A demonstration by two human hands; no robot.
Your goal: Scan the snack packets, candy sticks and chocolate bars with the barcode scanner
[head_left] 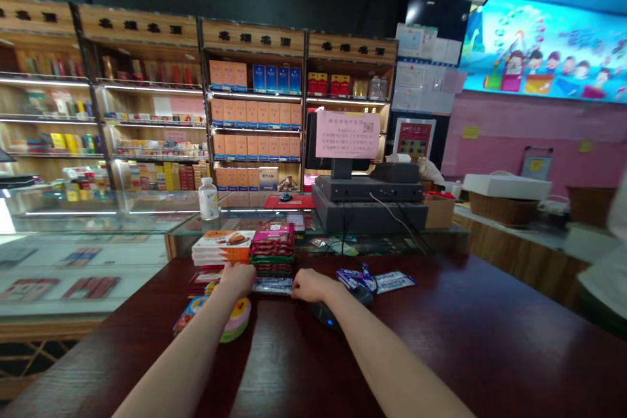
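My left hand point(238, 279) and my right hand point(311, 285) are at the two ends of a flat silver-and-blue packet point(274, 285) on the dark wooden counter point(274, 366). The fingers of both are closed at its ends. Directly behind the packet rises a stack of red, green and pink snack packets point(272, 248). White-and-orange boxes point(223, 247) are piled to its left, behind my left hand. Under my left forearm lie round green-and-pink containers point(238, 321) and a blue colourful pack point(189, 315). A black scanner-like device point(327, 319) with a blue light is partly covered by my right arm.
Purple-and-white packets point(392, 282) lie to the right. Behind the counter, a glass display case point(189, 225) carries a white bottle point(208, 199) and a cash register point(369, 199) with a pink sign. A person's pale sleeve point(607, 274) shows at the right edge.
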